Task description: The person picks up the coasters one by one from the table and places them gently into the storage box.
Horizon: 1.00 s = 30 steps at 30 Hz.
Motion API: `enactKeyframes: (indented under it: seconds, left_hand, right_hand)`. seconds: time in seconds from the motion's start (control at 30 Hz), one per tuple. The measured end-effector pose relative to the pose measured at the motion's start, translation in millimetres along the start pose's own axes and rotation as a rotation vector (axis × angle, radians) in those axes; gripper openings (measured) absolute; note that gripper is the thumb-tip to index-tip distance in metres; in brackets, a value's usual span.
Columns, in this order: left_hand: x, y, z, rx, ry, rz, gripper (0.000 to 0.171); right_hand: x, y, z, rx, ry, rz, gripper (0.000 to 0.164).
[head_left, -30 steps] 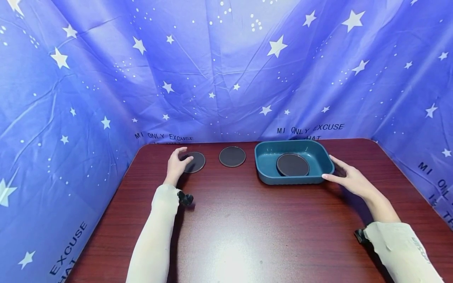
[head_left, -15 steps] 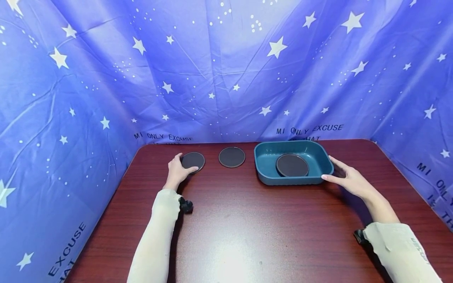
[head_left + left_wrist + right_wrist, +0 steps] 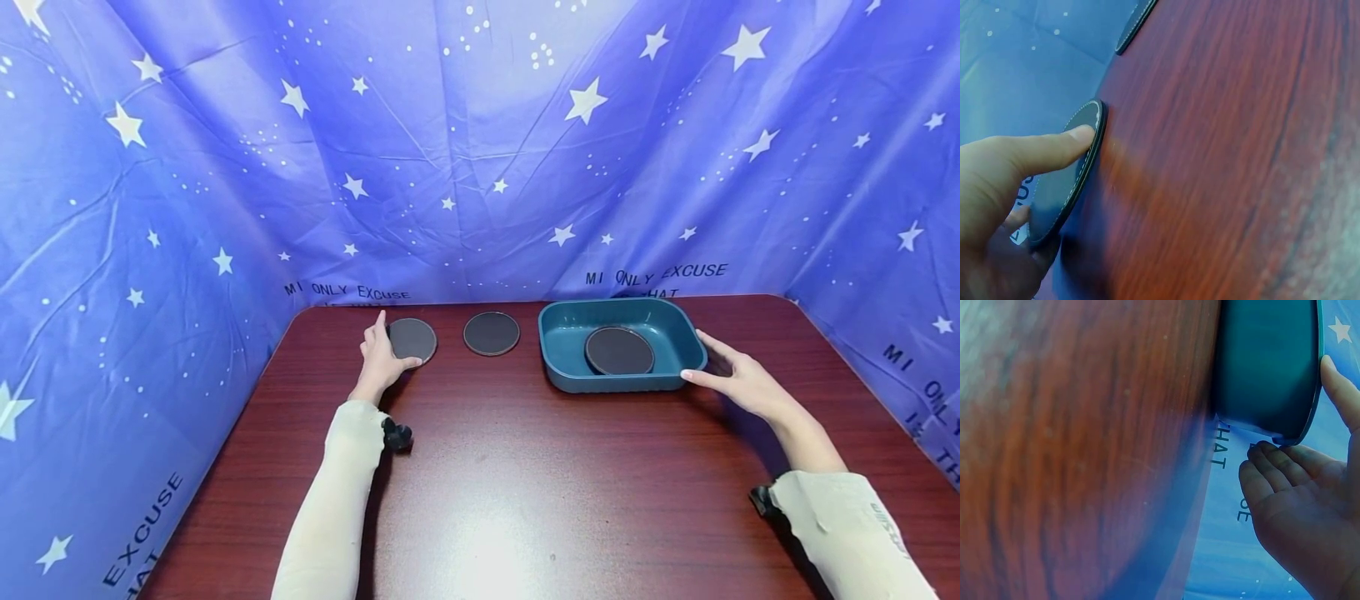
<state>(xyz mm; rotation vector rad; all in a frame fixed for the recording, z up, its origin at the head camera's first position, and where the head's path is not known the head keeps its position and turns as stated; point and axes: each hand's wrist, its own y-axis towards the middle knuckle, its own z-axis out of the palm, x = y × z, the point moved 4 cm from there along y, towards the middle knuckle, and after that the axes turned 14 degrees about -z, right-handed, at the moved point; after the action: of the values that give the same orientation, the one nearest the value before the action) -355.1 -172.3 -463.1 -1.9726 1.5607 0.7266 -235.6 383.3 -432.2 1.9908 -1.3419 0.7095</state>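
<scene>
In the head view, my left hand (image 3: 381, 363) pinches a round black coaster (image 3: 414, 340) with stitched edging at the table's left rear. The left wrist view has the thumb (image 3: 1054, 150) on the coaster's top face, other fingers at its far edge, partly hidden; the coaster looks tilted off the table. A second coaster (image 3: 491, 333) lies flat to its right. Farther right stands a teal rectangular tub (image 3: 626, 382) with another black coaster (image 3: 619, 350) inside. My right hand (image 3: 742, 385) rests at the tub's right end, thumb on the rim, other fingers extended along the outer wall.
The dark red wood-grain table (image 3: 480, 467) ends just behind the coasters and tub. A blue star-printed cloth (image 3: 465, 150) hangs around its back and sides. Black straps with small devices sit on both wrists.
My left hand has closed on the leftmost coaster, thumb coming onto its front edge, and the coaster has tipped up slightly. My right hand and the tub stay where they were.
</scene>
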Motion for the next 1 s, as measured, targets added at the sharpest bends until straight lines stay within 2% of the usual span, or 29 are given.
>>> enactKeyframes:
  seconds: [0.27,0.4,0.53,0.73,1.0]
  left_hand:
    - [-0.4,-2.5,-5.7,-0.042,-0.123,-0.052,0.120]
    - [2.0,-2.7,-10.0,-0.047,-0.160,-0.079,0.117]
    - [4.1,-1.9,-14.5,-0.062,-0.194,-0.079,0.109]
    - [2.8,-3.2,-18.3,-0.078,-0.186,-0.070,0.088]
    - [-0.6,-5.3,-18.7,-0.040,-0.180,-0.105,0.073]
  right_hand:
    - [-1,1,1,-0.004,0.007,-0.013,0.084]
    - [0,0,1,-0.001,0.003,-0.015,0.084]
    - [1,0,1,0.005,0.006,-0.003,0.085]
    - [1,0,0,0.004,0.006,-0.004,0.085]
    - [1,-1,0,0.000,-0.005,-0.005,0.083]
